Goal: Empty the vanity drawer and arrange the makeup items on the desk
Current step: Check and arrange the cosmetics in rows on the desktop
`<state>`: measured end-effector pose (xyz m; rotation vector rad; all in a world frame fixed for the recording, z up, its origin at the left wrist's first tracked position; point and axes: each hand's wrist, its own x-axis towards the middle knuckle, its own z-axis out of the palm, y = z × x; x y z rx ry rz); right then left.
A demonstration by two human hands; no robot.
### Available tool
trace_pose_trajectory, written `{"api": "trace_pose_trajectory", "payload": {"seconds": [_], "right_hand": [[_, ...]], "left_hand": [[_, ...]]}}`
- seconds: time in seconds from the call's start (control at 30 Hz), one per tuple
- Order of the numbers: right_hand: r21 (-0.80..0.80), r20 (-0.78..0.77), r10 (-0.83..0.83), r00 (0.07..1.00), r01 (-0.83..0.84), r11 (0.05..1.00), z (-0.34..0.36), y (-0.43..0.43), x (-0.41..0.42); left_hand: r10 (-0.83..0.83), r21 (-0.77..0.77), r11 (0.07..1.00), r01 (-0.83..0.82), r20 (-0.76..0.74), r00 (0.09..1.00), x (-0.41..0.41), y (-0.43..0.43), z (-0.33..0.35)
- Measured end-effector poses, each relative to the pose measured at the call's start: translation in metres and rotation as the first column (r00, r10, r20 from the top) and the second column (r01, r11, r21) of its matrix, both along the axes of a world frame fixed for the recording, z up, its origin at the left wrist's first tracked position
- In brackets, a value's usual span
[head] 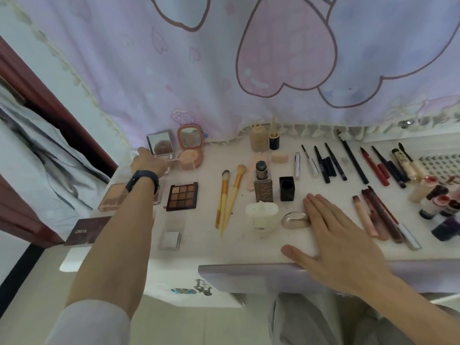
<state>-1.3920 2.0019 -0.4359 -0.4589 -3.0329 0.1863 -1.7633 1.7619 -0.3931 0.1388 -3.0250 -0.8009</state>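
Observation:
The white desk (249, 250) holds makeup laid out in rows. My left hand (146, 161) reaches to the back left corner, its fingers closed around a clear compact with an upright mirror (160, 144). Just to the right of it stands an open pink powder compact (190, 148). My right hand (336, 235) lies flat and open on the desk near the front edge, holding nothing, beside a gold pebble-shaped case (295, 219). A brown eyeshadow palette (183, 196) and two yellow-handled brushes (229, 200) lie between my hands.
An uncapped foundation bottle (262, 185) stands mid-desk beside its black cap (287, 188). Several eye pencils (331, 163) and lip sticks (383, 217) fill the right side. A pink palette (113, 197) overhangs the left edge. A heart-print curtain (273, 58) hangs behind.

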Motion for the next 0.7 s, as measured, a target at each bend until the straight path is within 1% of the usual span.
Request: {"api": "trace_pose_trajectory", "payload": {"seconds": [0.37, 0.5, 0.6, 0.7], "right_hand": [[-0.038, 0.007, 0.007, 1.0, -0.007, 0.999, 0.002, 0.0, 0.0], [-0.048, 0.006, 0.008, 1.0, -0.008, 0.999, 0.005, 0.0, 0.001], [-0.028, 0.023, 0.016, 1.0, -0.015, 0.999, 0.006, -0.001, 0.002], [-0.039, -0.004, 0.008, 1.0, -0.008, 0.999, 0.005, -0.001, 0.002]], "left_hand": [[-0.022, 0.04, 0.999, 0.022, -0.016, 1.0, 0.011, -0.005, 0.001], [-0.047, 0.112, 0.992, 0.052, -0.054, 0.997, 0.021, -0.018, 0.013], [-0.022, 0.174, 0.984, 0.042, -0.113, 0.993, 0.032, -0.036, 0.024], [-0.024, 0.128, 0.991, 0.04, -0.125, 0.992, 0.051, -0.052, 0.029]]}}
